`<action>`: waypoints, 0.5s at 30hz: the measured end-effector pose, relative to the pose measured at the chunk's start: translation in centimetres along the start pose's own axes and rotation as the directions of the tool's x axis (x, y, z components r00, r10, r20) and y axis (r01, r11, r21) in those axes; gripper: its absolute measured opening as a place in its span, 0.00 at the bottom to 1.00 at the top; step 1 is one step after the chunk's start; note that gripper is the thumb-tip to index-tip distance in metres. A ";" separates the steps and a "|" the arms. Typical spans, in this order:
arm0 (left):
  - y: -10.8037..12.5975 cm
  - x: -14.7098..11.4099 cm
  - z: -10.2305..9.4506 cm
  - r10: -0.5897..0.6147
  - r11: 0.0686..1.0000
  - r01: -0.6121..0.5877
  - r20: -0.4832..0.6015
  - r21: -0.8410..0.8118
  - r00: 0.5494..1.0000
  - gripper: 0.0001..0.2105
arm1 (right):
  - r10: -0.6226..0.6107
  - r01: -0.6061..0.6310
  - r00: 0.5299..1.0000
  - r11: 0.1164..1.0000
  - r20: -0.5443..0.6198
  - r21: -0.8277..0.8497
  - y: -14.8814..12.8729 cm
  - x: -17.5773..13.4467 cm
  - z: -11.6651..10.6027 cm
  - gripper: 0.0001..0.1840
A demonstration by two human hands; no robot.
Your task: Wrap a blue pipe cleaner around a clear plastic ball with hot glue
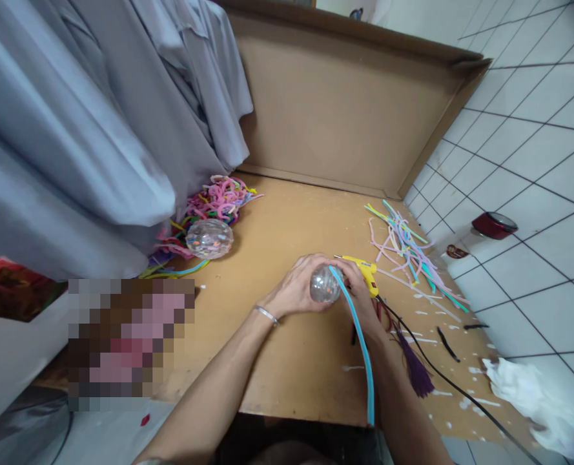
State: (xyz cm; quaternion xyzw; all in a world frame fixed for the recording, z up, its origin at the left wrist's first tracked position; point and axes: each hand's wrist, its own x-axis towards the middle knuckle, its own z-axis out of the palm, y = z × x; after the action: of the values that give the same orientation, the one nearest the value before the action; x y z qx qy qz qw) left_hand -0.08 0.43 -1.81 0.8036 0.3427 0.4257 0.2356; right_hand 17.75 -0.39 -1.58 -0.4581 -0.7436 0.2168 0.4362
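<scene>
Near the table's front edge, my left hand is wrapped round a clear plastic ball with small coloured bits in it. My right hand closes on the ball's right side. A long blue pipe cleaner runs from the top of the ball down along my right forearm. Its upper end lies against the ball by my right fingers, some of which are hidden. Just beyond my right hand lies a yellow hot glue gun with a black cord.
A second clear ball sits beside a pile of coloured pipe cleaners at the left. More pipe cleaners, a clear bottle with a red cap, a purple tassel and white tissue lie right. Grey cloth hangs left; cardboard stands behind.
</scene>
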 end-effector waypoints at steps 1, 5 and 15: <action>0.0 0.0 0.0 -0.005 1.000 0.005 -0.003 0.000 1.000 0.37 | 0.000 0.001 1.000 1.000 -0.009 0.006 0.0 0.0 0.0 0.17; -0.1 -0.1 0.1 -0.041 0.999 0.041 -0.016 0.013 0.999 0.40 | -0.012 0.012 1.000 1.000 -0.013 0.021 -0.2 0.0 0.0 0.16; 0.0 0.1 -0.3 -0.009 1.000 0.009 0.006 -0.015 1.000 0.37 | -0.007 0.008 1.000 0.998 -0.014 0.056 -0.7 0.0 -0.1 0.17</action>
State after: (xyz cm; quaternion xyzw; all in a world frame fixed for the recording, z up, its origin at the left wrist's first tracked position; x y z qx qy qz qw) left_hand -0.30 0.57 -1.61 0.8015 0.3423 0.4249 0.2446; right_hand 17.48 -0.79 -1.03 -0.4443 -0.7360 0.2326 0.4547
